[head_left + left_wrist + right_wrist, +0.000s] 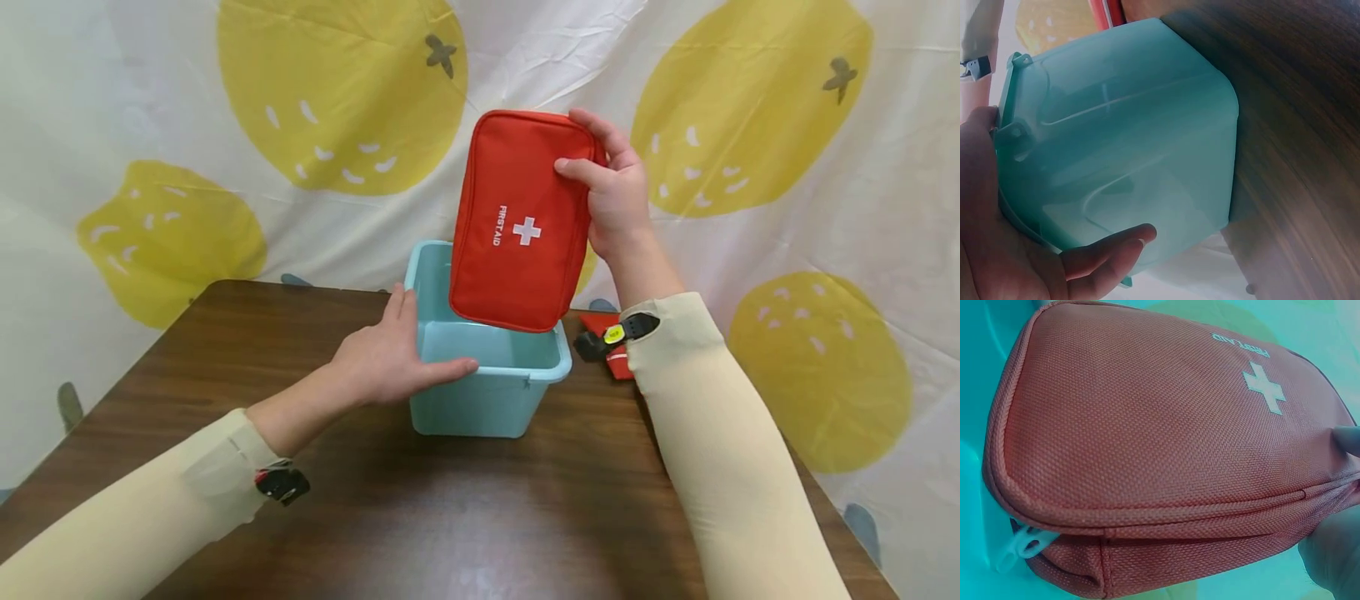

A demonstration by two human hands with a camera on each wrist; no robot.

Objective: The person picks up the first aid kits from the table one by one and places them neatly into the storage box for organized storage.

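A red zippered first aid pouch [517,192] with a white cross hangs tilted over a light blue plastic bin [480,404]. My right hand [618,196] grips it by its upper right edge, thumb on the front face. Close up in the right wrist view, the pouch [1160,425] shows its zipper seam and a pale zipper pull [1025,544]. My left hand [382,354] rests at the bin's left rim, fingers straight along the outside and thumb reaching over the front rim. In the left wrist view its fingers lie against the wall of the bin [1135,125].
The bin stands on a dark brown wooden table [300,500]. A flat red item [621,365] lies right of the bin, partly behind my right wrist. A curtain [525,50] printed with yellow lemons hangs behind the table.
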